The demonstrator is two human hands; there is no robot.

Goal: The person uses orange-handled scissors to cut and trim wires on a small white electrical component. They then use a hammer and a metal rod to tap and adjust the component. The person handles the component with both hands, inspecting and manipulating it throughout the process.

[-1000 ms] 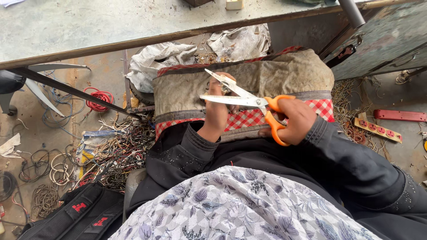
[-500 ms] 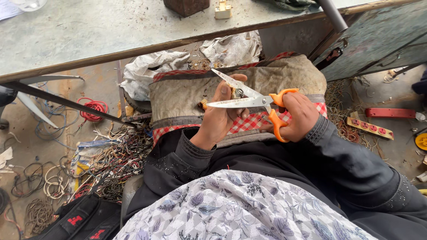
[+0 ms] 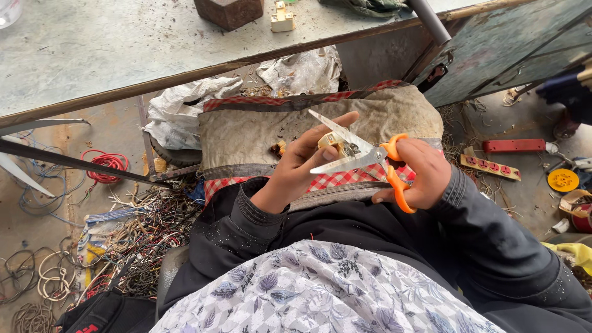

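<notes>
In the middle of the frame, the right hand [image 3: 425,176] grips orange-handled metal scissors [image 3: 370,157], blades wide open. The left hand [image 3: 302,163] pinches a small yellowish plastic part [image 3: 330,140] between them. The blades sit close to the fingers [image 3: 336,123]; a slip could nick them.

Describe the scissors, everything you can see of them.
The scissors have bright orange looped handles, plastic by the look, and pale metal blades. The blades stand open in a V pointing toward the left hand, one tip up near its fingers, the other lower. The right hand grips the handles, fingers through the loops. Between the blades sits a small yellowish part that the left hand holds. All this is held above a worn, padded lap cushion.
</notes>
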